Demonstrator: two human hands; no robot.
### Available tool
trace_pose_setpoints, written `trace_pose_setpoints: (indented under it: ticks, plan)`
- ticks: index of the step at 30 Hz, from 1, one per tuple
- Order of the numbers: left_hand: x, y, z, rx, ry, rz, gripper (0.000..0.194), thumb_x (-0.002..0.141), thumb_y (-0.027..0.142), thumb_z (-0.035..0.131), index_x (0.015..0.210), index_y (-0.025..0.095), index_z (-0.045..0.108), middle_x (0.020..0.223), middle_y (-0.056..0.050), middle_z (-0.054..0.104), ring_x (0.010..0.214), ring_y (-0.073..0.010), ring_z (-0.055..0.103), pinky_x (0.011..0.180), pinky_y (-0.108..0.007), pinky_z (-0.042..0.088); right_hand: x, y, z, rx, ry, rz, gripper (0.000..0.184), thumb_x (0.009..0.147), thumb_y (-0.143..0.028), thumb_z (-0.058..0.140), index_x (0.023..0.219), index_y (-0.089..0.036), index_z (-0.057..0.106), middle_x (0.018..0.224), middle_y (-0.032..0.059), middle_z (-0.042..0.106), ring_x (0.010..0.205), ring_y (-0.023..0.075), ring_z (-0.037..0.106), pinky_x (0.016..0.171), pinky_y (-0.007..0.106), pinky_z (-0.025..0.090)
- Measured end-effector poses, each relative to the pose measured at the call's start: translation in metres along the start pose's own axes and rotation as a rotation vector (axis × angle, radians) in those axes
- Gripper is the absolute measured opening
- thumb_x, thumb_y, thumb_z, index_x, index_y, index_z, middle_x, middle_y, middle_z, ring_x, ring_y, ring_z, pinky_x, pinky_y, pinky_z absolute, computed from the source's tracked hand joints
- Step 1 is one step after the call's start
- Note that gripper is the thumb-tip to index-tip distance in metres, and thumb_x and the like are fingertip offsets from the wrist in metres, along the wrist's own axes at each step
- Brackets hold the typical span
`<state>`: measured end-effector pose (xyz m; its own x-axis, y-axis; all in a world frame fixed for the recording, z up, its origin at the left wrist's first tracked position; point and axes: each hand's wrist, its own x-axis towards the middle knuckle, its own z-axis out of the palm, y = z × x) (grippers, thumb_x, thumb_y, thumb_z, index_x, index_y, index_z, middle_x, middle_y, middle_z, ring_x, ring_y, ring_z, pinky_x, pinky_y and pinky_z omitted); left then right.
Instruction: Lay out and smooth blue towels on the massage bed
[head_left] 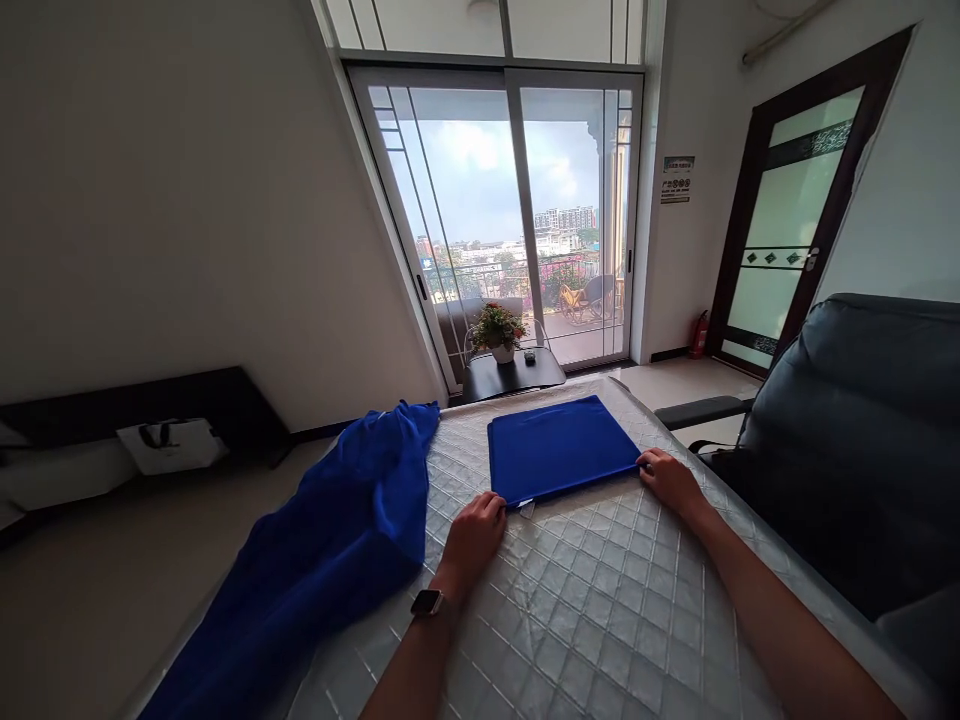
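A flat, folded blue cloth (562, 445) lies on the quilted, plastic-covered mattress (577, 590). My left hand (480, 522) grips its near left corner, beside a small white tag. At the near right corner, my right hand (666, 474) pinches the cloth's edge between thumb and fingers. The near edge between the two hands looks straight and slightly raised. A second blue cloth (360, 510), loose and rumpled, lies along the mattress's left side, to the left of my left hand. A watch is on my left wrist.
A black armchair (877, 440) stands close on the right. Past the mattress's far end is a small black table (484, 380) with a potted plant (499, 330). A low black bench (225, 400) with a white bag (174, 446) runs along the left wall.
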<state>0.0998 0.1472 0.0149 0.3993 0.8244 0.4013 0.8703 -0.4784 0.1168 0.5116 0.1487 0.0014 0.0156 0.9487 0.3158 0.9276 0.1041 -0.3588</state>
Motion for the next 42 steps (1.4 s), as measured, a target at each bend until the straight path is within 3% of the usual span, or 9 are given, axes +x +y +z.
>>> trace_pose_setpoints:
  ticks: [5,10,18,27,31,35,37,39,42]
  plan:
    - [0.0,0.003,-0.003,0.012,-0.006,0.007,0.022,0.096,0.013,0.05,0.103,0.021,0.069,0.11,-0.007,0.073,0.1,-0.0224,0.069,0.093,-0.037,0.053,-0.001,0.005,0.011,-0.003,0.028,0.014,0.024,0.092,-0.019,0.05,0.107,-0.021,0.069,0.119,0.0077,0.071,0.106,0.0217,0.067,0.088,0.03,0.049]
    - [0.005,0.009,-0.036,0.036,-0.243,-0.071,0.024,0.094,0.014,0.054,0.108,0.025,0.071,0.118,-0.005,0.073,0.112,-0.021,0.067,0.102,-0.034,0.047,-0.001,0.023,0.032,-0.006,0.124,-0.059,0.024,0.088,-0.024,0.05,0.107,-0.021,0.065,0.117,0.0093,0.068,0.112,0.0257,0.064,0.097,0.036,0.048]
    - [-0.033,-0.067,-0.126,0.166,-0.334,-0.535,0.026,0.086,0.038,0.069,0.106,0.021,0.073,0.118,-0.014,0.072,0.114,-0.033,0.066,0.094,-0.041,0.049,-0.001,0.037,0.039,-0.107,0.302,-0.128,0.023,0.091,-0.03,0.044,0.099,-0.021,0.063,0.107,0.0118,0.068,0.103,0.0289,0.062,0.096,0.042,0.048]
    - [-0.052,-0.092,-0.155,0.008,-0.408,-0.659,0.015,0.067,0.018,0.078,0.08,0.025,0.073,0.103,-0.004,0.077,0.1,-0.0249,0.071,0.08,-0.029,0.05,-0.005,0.03,0.034,-0.15,0.381,-0.153,0.022,0.091,-0.033,0.042,0.088,-0.022,0.061,0.094,0.0118,0.069,0.09,0.0286,0.064,0.09,0.042,0.048]
    - [-0.056,-0.077,-0.191,-0.09,-0.371,-0.634,0.014,0.067,0.016,0.075,0.078,0.023,0.073,0.089,-0.004,0.078,0.089,-0.0235,0.072,0.071,-0.026,0.048,-0.012,0.02,0.021,-0.117,0.417,-0.147,0.025,0.09,-0.038,0.043,0.084,-0.023,0.062,0.091,0.0134,0.071,0.09,0.0309,0.064,0.089,0.045,0.048]
    - [-0.079,-0.01,-0.26,-0.463,-0.247,-0.252,0.008,0.082,0.028,0.069,0.085,0.023,0.074,0.078,0.002,0.075,0.072,-0.0155,0.068,0.064,-0.023,0.047,-0.037,-0.039,0.0,0.167,0.416,-0.045,0.032,0.085,-0.053,0.049,0.079,-0.025,0.063,0.086,0.0125,0.07,0.085,0.0304,0.063,0.086,0.045,0.049]
    - [-0.099,0.036,-0.285,-0.577,-0.238,-0.01,0.004,0.084,0.022,0.069,0.083,0.025,0.072,0.073,0.006,0.073,0.065,-0.0117,0.065,0.062,-0.022,0.045,-0.063,-0.094,-0.01,0.471,0.279,0.121,0.044,0.081,-0.067,0.052,0.08,-0.025,0.065,0.081,0.0103,0.069,0.076,0.028,0.063,0.075,0.042,0.05]
    - [-0.117,0.074,-0.292,-0.614,-0.322,0.325,0.008,0.086,0.022,0.073,0.08,0.027,0.069,0.075,0.008,0.073,0.066,-0.0102,0.065,0.064,-0.022,0.044,-0.099,-0.156,-0.019,0.916,-0.16,0.168,0.059,0.085,-0.076,0.048,0.095,-0.023,0.071,0.086,0.0101,0.072,0.076,0.0265,0.065,0.067,0.038,0.051]
    - [-0.127,0.106,-0.266,-0.578,-0.481,0.705,0.022,0.094,0.021,0.064,0.072,0.025,0.061,0.067,0.006,0.068,0.06,-0.0113,0.061,0.055,-0.024,0.041,-0.154,-0.233,-0.033,1.369,-0.84,0.166,0.077,0.091,-0.085,0.034,0.12,-0.025,0.073,0.109,0.0106,0.075,0.094,0.0267,0.071,0.084,0.042,0.054]
